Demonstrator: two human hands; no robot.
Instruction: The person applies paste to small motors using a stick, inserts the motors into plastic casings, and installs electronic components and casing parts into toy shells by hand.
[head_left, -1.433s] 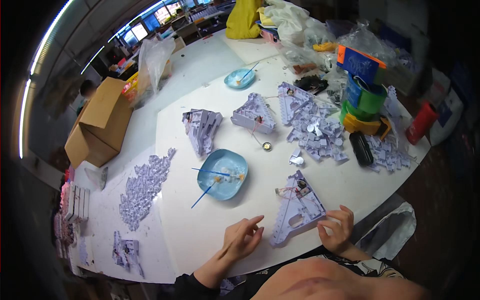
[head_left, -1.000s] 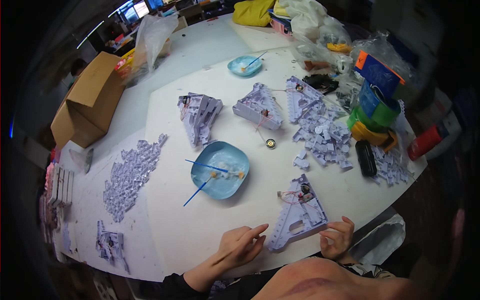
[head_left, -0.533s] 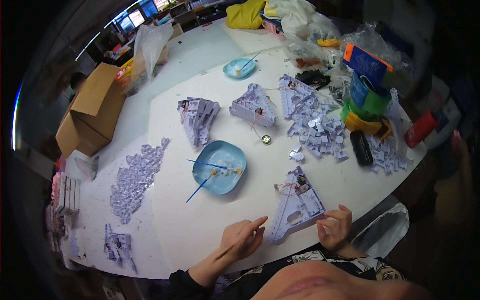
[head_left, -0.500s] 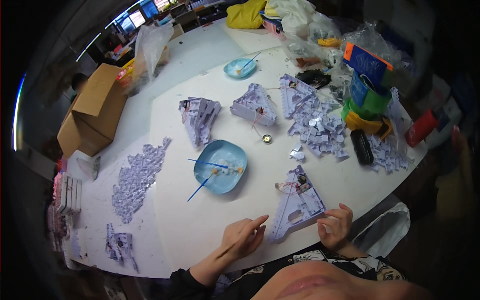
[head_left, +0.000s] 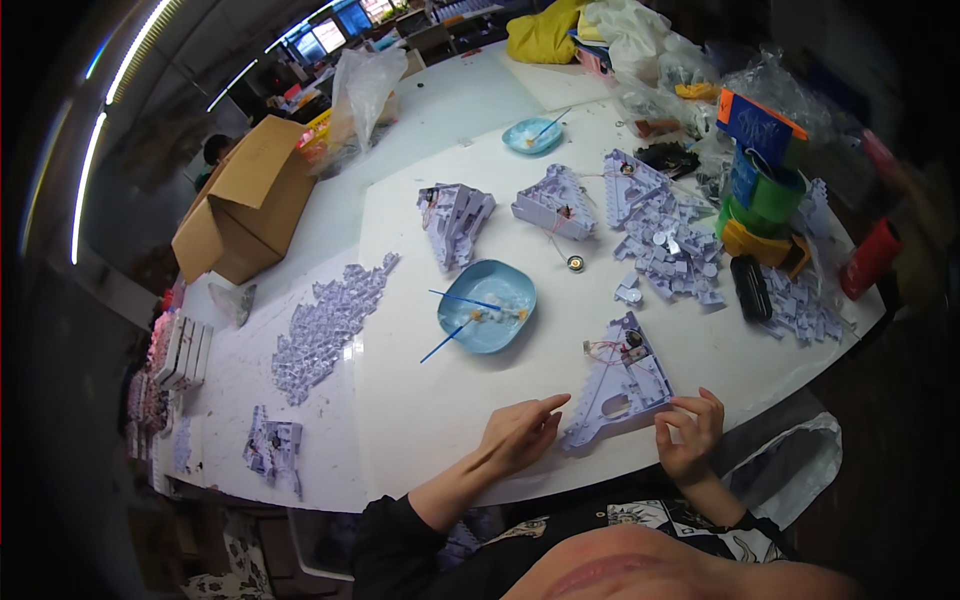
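A pale lilac triangular plastic shell (head_left: 622, 392) lies on the white table in front of me, its open inside facing up. Thin red wires and small dark parts sit in its upper half. My left hand (head_left: 520, 435) rests beside the shell's lower left tip, index finger stretched out, the others loosely bent, nothing visible in it. By the shell's lower right corner is my right hand (head_left: 690, 437), fingers curved and apart. Its fingertips are at the shell's edge; whether they touch is unclear. Wires link the shell to a small connector (head_left: 587, 348).
Beyond lie a blue dish (head_left: 487, 330) with two thin blue sticks, more lilac shells (head_left: 455, 220), a round speaker (head_left: 575, 263) and heaped lilac pieces (head_left: 670, 250). Tape rolls (head_left: 765, 200) stand right. At left are another pile (head_left: 330, 325) and a cardboard box (head_left: 245, 205).
My view has shifted, so the table and everything on it sit farther right and mostly higher in the picture. Both hands stay beside the shell in nearly the same poses.
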